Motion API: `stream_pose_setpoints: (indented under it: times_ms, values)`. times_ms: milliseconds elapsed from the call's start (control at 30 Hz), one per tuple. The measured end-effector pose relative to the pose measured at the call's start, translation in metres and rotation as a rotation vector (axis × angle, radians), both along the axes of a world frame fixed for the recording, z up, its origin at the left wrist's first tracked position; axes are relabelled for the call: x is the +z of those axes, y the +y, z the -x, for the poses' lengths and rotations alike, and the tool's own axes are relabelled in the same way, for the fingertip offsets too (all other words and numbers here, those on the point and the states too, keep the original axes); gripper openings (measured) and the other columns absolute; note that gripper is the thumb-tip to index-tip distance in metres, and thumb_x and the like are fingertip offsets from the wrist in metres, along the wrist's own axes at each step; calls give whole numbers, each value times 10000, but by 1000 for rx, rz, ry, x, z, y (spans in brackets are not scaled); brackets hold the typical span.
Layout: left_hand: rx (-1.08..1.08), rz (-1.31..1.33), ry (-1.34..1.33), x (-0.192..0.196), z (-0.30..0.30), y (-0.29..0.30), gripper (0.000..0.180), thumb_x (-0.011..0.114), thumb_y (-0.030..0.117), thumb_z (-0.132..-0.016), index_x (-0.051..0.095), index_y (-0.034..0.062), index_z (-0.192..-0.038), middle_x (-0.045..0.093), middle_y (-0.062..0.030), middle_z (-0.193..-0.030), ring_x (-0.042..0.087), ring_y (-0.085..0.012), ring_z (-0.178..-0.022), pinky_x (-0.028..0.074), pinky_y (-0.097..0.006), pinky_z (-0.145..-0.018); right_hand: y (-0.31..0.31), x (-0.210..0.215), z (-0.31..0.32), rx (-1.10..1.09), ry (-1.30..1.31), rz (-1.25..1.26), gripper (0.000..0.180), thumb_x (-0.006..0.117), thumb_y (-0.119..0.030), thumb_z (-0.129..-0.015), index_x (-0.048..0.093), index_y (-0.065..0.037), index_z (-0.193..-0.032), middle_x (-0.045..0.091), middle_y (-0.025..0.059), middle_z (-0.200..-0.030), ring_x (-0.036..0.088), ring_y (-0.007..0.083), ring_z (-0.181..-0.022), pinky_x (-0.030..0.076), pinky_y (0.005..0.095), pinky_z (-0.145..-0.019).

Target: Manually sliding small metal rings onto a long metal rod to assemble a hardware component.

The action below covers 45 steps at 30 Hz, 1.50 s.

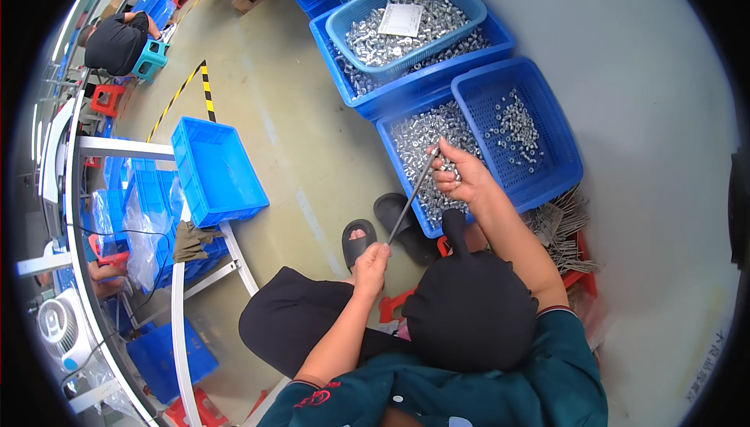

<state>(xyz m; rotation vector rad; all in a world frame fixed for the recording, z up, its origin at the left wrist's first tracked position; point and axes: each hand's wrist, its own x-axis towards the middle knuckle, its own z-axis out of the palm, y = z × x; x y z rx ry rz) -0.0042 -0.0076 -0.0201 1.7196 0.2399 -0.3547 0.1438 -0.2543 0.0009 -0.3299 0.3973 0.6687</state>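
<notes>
A thin grey metal rod (412,202) slants between my two hands. My left hand (372,269) is closed around its lower end, above my knee. At the upper end my right hand (464,177) pinches with thumb and forefinger by the rod's tip. Several small silver nuts (448,166) lie in its curled fingers. Whether one of them sits on the tip is too small to tell. Under this hand stands a blue bin (388,139) full of loose silver nuts (426,132).
A blue basket (558,138) with fewer nuts rests over the bin's right side. Behind it, a light-blue basket (344,44) of metal pieces sits in another bin. Metal rods (558,228) lie at my right. An empty blue crate (215,169) and white frame (178,310) stand left.
</notes>
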Motion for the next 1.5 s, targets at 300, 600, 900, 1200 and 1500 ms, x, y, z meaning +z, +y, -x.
stream_pose_setpoints:
  times_ms: [300, 600, 900, 1200, 1500]
  values:
    - [26, 230, 239, 9, 4, -5, 296, 464, 319, -935, 501, 85, -758, 325, 58, -499, 242, -41, -391, 162, -213, -374, 17, 12, 15, 24, -167, 331, 199, 600, -172, -863, 585, -12, -981, 489, 4, -705, 384, 36, -456, 248, 150, -359]
    - [52, 416, 339, 17, -5, -4, 316, 446, 338, -939, 464, 92, -742, 295, 57, -499, 216, -44, -394, 149, -214, -379, -2, -4, 16, 27, -40, 241, 274, 528, -206, -884, 526, -9, -1076, 502, 46, -771, 377, 42, -483, 267, 147, -363]
    - [75, 377, 224, 23, -5, -1, 332, 444, 321, -939, 460, 83, -708, 302, 63, -503, 228, -40, -403, 160, -210, -390, -4, -7, 4, 24, 36, 228, 227, 501, -197, -872, 529, -14, -1003, 506, 42, -775, 357, 60, -475, 250, 175, -356]
    - [32, 157, 97, -1, 5, 8, 326, 484, 277, -927, 468, 87, -663, 337, 61, -514, 266, -38, -433, 195, -211, -413, -7, 6, -3, 4, -14, -23, 188, 492, -210, -891, 550, -36, -931, 504, 32, -648, 353, 69, -392, 240, 190, -329]
    - [5, 23, -55, 0, -1, 8, 338, 534, 244, -910, 484, 24, -658, 374, 21, -543, 338, -83, -539, 312, -236, -526, -19, 33, -13, 218, -114, 132, 210, 506, -203, -886, 568, -9, -939, 499, 22, -585, 361, 64, -365, 254, 185, -316]
